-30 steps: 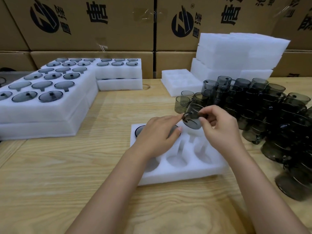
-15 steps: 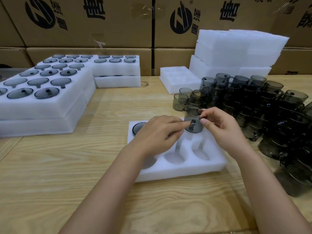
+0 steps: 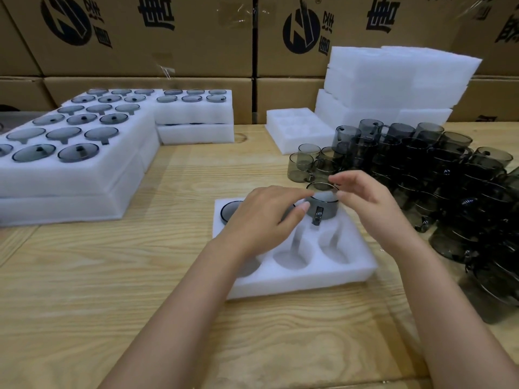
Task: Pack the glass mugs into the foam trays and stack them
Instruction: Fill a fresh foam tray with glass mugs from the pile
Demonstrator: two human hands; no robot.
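- Carrying it all, the tabletop (image 3: pixel 140 276) is bearing a heap of loose mugs (image 3: pixel 449 178) along its right side. The heap is lying near the right hand and well apart from the left.
- The tray (image 3: pixel 351 265) is lying flat in front of the person, long side running left to right. Its far left pocket is holding a seated mug (image 3: pixel 229 210), and its near pockets are showing bare foam.
- The left hand (image 3: pixel 261 217) is resting over the far middle pocket with fingers nearly straight. Its index tip is touching the mug's left wall, so this grip is open, steadying rather than clutching.
- The right hand (image 3: pixel 365 203) is hovering at the mug's far right rim with fingers loosely spread. Blur is hiding whether thumb and finger are pinching the rim, so I cannot tell whether this grip is holding it.
- The mug (image 3: pixel 327 210) is standing upright, mouth up, partway down in the far right pocket, directly between the two hands. Its axis is running vertically, so the seating push is likely going straight down.
- The handle (image 3: pixel 317 216) is pointing toward the person, at the pocket's near side. It is probably needing to meet the slot there before the mug sinks fully.
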